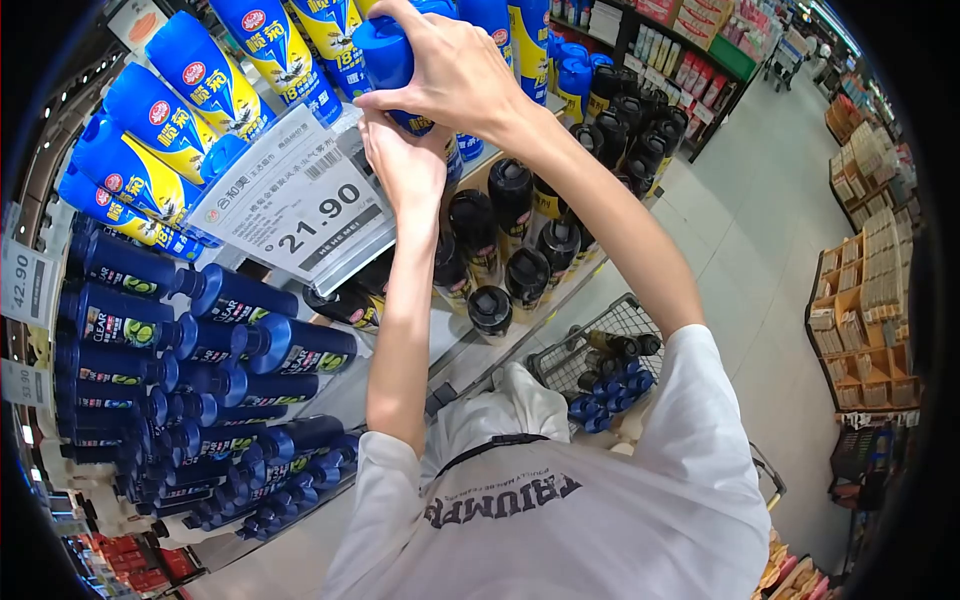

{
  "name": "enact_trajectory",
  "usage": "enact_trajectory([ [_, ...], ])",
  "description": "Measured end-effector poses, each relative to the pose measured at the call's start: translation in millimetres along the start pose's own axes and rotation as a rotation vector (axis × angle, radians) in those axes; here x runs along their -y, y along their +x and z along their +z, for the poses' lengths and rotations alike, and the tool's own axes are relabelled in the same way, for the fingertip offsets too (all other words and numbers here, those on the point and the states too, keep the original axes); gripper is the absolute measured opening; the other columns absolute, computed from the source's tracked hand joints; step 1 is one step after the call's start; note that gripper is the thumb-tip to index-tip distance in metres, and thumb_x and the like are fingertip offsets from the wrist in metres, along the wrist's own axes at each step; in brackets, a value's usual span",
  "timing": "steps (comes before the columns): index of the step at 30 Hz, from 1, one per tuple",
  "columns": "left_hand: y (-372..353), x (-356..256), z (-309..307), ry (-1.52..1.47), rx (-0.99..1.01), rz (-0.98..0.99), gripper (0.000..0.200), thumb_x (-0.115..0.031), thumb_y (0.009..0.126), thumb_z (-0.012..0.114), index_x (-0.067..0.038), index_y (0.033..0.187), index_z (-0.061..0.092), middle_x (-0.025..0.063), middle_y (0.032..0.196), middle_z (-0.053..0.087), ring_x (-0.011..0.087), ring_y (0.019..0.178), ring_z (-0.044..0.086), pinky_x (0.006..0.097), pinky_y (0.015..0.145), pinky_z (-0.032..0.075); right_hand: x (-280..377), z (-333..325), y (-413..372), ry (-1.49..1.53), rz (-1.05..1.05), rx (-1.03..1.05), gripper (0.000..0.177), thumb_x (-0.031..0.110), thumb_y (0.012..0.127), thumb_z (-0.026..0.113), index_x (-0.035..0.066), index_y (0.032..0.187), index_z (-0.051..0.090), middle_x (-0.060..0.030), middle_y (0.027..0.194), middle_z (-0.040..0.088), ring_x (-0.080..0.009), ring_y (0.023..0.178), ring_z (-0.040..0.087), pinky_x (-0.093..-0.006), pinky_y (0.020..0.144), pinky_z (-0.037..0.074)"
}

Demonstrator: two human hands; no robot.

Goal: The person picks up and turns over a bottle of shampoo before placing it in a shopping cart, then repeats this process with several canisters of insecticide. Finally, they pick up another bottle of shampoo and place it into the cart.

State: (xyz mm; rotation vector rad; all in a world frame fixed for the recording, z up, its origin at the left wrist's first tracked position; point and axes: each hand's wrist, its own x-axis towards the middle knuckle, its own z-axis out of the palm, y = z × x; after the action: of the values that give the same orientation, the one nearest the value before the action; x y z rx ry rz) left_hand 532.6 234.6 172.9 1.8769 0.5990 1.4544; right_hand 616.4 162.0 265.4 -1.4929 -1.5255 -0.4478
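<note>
At the top of the view, my right hand (455,75) is wrapped around a blue-capped insecticide spray can (383,52), thumb on the near side. Just below it, my left hand (405,160) closes on the lower part of the same can; some of its fingers are hidden behind the can and the other hand. More blue-and-yellow spray cans (210,85) stand in rows to the left and behind. A price sign (300,205) reading 21.90 is fixed at the shelf edge, right beside my left wrist.
Black-capped cans (525,275) fill the shelf below my forearms. Dark blue shampoo bottles (220,345) are stacked at the left. A wire shopping cart (560,365) holding bottles is by my body. Wooden display bins (870,320) line the aisle floor (740,280) at right.
</note>
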Motion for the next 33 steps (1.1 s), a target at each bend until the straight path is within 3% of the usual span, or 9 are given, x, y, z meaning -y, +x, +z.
enact_trajectory([
  [2, 2.3, 12.9, 4.2, -0.067, -0.010, 0.007, 0.073, -0.012, 0.067, 0.091, 0.006, 0.128, 0.055, 0.0250, 0.124, 0.062, 0.0417, 0.121, 0.057, 0.0472, 0.104, 0.044, -10.9, 14.9, -0.2, -0.191, -0.105, -0.107, 0.086, 0.050, 0.068, 0.090, 0.001, 0.128, 0.052, -0.0221, 0.090, 0.072, -0.0384, 0.083, 0.073, -0.0449, 0.071, 0.059],
  [6, 6.1, 24.3, 5.4, -0.103, 0.010, -0.037, 0.075, -0.014, 0.066, 0.093, 0.005, 0.128, 0.055, 0.0237, 0.125, 0.063, 0.0389, 0.120, 0.059, 0.0454, 0.104, 0.045, -16.2, 15.0, 3.5, -0.338, -0.217, -0.135, 0.068, 0.042, 0.077, 0.086, 0.001, 0.125, 0.060, -0.0189, 0.092, 0.073, -0.0328, 0.089, 0.072, -0.0392, 0.080, 0.056],
  [9, 7.6, 28.8, 8.5, -0.110, 0.000, -0.026, 0.077, -0.013, 0.062, 0.095, 0.004, 0.127, 0.056, 0.0222, 0.124, 0.063, 0.0368, 0.120, 0.059, 0.0441, 0.104, 0.045, -14.9, 5.6, 3.3, -0.222, -0.255, -0.055, 0.074, 0.030, 0.075, 0.083, -0.004, 0.133, 0.052, -0.0266, 0.114, 0.060, -0.0424, 0.112, 0.056, -0.0518, 0.099, 0.043],
  [12, 9.5, 41.3, 13.3, -0.174, 0.006, -0.059, 0.079, -0.010, 0.059, 0.096, 0.002, 0.126, 0.057, 0.0198, 0.124, 0.063, 0.0339, 0.119, 0.060, 0.0429, 0.104, 0.046, -21.2, 8.6, 5.3, -0.191, -0.298, -0.073, 0.069, 0.031, 0.074, 0.083, -0.005, 0.126, 0.056, -0.0255, 0.113, 0.059, -0.0425, 0.113, 0.052, -0.0547, 0.106, 0.036],
  [15, 11.4, 42.9, 16.5, -0.169, -0.008, -0.092, 0.079, -0.006, 0.057, 0.096, 0.001, 0.125, 0.057, 0.0176, 0.124, 0.063, 0.0309, 0.117, 0.060, 0.0416, 0.104, 0.047, -32.1, 18.9, 10.0, -0.306, -0.402, -0.201, 0.067, 0.031, 0.073, 0.083, -0.004, 0.124, 0.058, -0.0246, 0.109, 0.059, -0.0415, 0.110, 0.053, -0.0551, 0.109, 0.035],
  [21, 18.5, 38.5, 15.6, -0.257, 0.019, -0.187, 0.076, 0.004, 0.057, 0.092, 0.002, 0.125, 0.057, 0.0140, 0.121, 0.065, 0.0219, 0.112, 0.061, 0.0367, 0.100, 0.048, -32.7, 18.1, 16.4, -0.291, -0.275, 0.002, 0.062, 0.034, 0.073, 0.084, -0.003, 0.118, 0.061, -0.0237, 0.108, 0.060, -0.0413, 0.116, 0.053, -0.0563, 0.114, 0.030],
  [27, 27.9, 38.6, 15.6, -0.345, -0.025, -0.235, 0.080, 0.007, 0.055, 0.091, 0.006, 0.126, 0.055, 0.0128, 0.117, 0.067, 0.0199, 0.105, 0.064, 0.0343, 0.097, 0.050, -39.6, 39.1, 24.8, -0.376, -0.312, -0.053, 0.059, 0.037, 0.074, 0.084, -0.003, 0.112, 0.064, -0.0223, 0.106, 0.062, -0.0393, 0.116, 0.054, -0.0556, 0.117, 0.028],
  [30, 32.7, 42.5, 14.5, -0.330, 0.025, -0.249, 0.078, 0.018, 0.068, 0.075, -0.001, 0.137, 0.045, 0.0072, 0.124, 0.062, 0.0179, 0.117, 0.060, 0.0346, 0.099, 0.050, -39.3, 47.0, 32.0, -0.489, -0.311, -0.019, 0.058, 0.038, 0.074, 0.083, -0.003, 0.110, 0.065, -0.0208, 0.102, 0.064, -0.0379, 0.115, 0.055, -0.0555, 0.119, 0.027],
  [33, 36.4, 41.3, 11.6, -0.203, 0.041, -0.288, 0.077, 0.014, 0.071, 0.075, -0.001, 0.139, 0.044, 0.0080, 0.124, 0.062, 0.0179, 0.115, 0.060, 0.0348, 0.098, 0.052, -37.0, 45.9, 33.8, -0.452, -0.303, 0.003, 0.059, 0.039, 0.073, 0.083, -0.004, 0.110, 0.066, -0.0194, 0.098, 0.064, -0.0370, 0.115, 0.056, -0.0553, 0.120, 0.026],
])
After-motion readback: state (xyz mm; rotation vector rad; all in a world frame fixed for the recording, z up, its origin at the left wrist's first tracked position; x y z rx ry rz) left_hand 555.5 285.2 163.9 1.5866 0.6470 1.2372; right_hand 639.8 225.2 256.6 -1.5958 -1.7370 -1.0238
